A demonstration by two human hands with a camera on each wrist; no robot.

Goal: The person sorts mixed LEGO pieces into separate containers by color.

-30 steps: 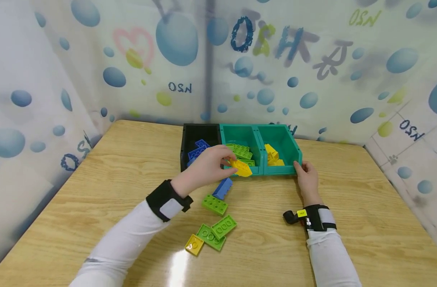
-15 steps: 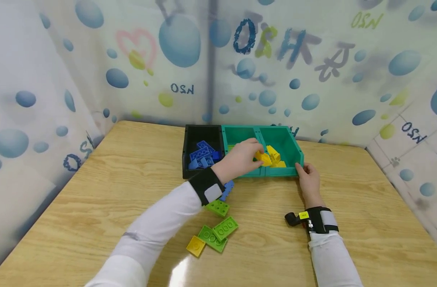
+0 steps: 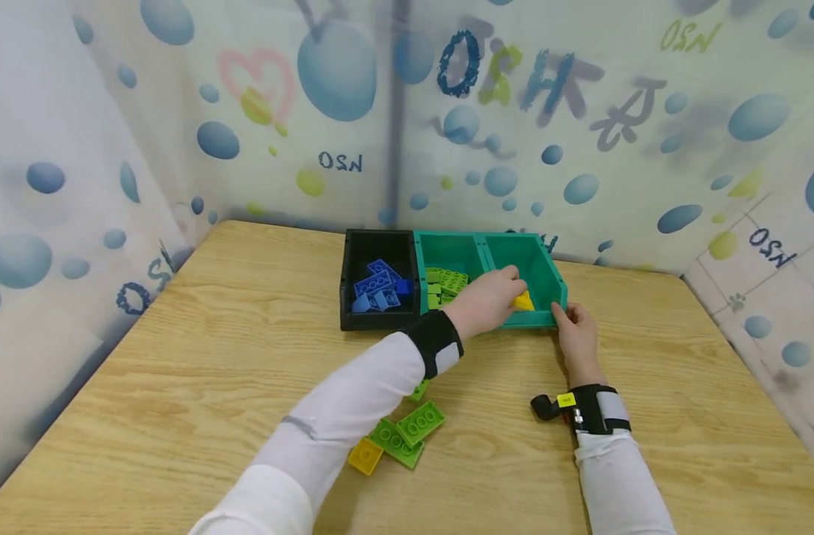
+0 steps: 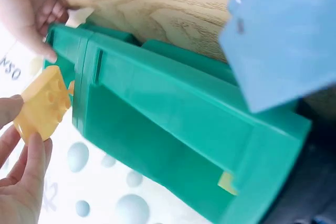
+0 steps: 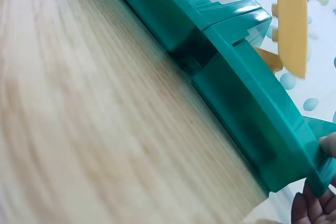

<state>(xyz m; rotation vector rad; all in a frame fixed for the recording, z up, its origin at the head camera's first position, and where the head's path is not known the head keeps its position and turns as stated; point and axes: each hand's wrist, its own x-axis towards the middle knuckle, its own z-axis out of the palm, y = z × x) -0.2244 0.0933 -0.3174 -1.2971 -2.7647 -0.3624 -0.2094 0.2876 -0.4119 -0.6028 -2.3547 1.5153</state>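
Note:
My left hand (image 3: 483, 301) reaches over the right-hand green bin (image 3: 537, 321), pinching a yellow toy brick (image 4: 44, 103) between thumb and fingers. In the right wrist view this brick (image 5: 293, 30) hangs above the bin's front wall, studs toward the bin divider. Another yellow brick (image 5: 270, 59) shows just over the rim behind it. My right hand (image 3: 576, 338) grips the bin's front right corner, thumb on the inside and fingers below the edge outside. My left hand covers part of the bin's contents in the head view.
A middle green bin (image 3: 447, 245) holds green bricks (image 3: 452, 281); a black bin (image 3: 376, 321) on the left holds blue ones (image 3: 373, 282). Loose green bricks (image 3: 420, 422) and a yellow one (image 3: 365, 455) lie on the table (image 3: 500, 461), partly under my left forearm. A patterned curtain (image 3: 340, 74) stands behind.
My left hand has moved right with the yellow brick, from in front of the middle bin to over the right bin. My forearm now hides the loose blue brick. My right hand keeps its grip.

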